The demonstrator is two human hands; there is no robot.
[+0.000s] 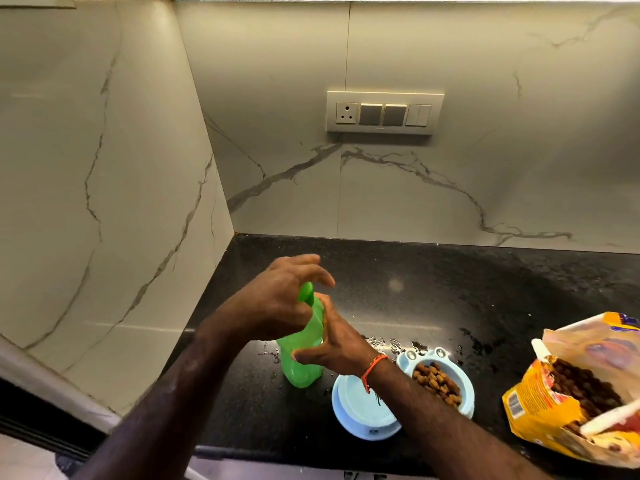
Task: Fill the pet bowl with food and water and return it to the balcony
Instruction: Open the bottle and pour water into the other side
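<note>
**Hands on the green bottle**

Both hands are at the green bottle [302, 344], which stands upright on the black counter [450, 292]. The left hand [280, 299] is over the top. Its thumb and lower fingers curl by the green cap [307, 292], and its other fingers spread out loose above. I cannot tell if it grips the cap tight. The right hand [334, 344] is half open and presses the side of the bottle with its palm and thumb. A red string [372, 367] is tied on that wrist.

The pet bowl [398, 396] sits just beside the bottle, near the front edge of the counter. It is light blue and has two cups. The right cup holds brown food [438, 379]. The left cup looks pale and shiny, partly under the right arm, and I cannot tell if water is in it. Water drops [381, 342] lie on the counter behind the bowl.

An open food bag [571, 393] lies at the right, a little apart from the bowl, with a white scoop handle [609, 419] sticking out. The back of the counter is bare up to the marble wall [450, 202]. Another wall stands close on the left of the bottle.
</note>
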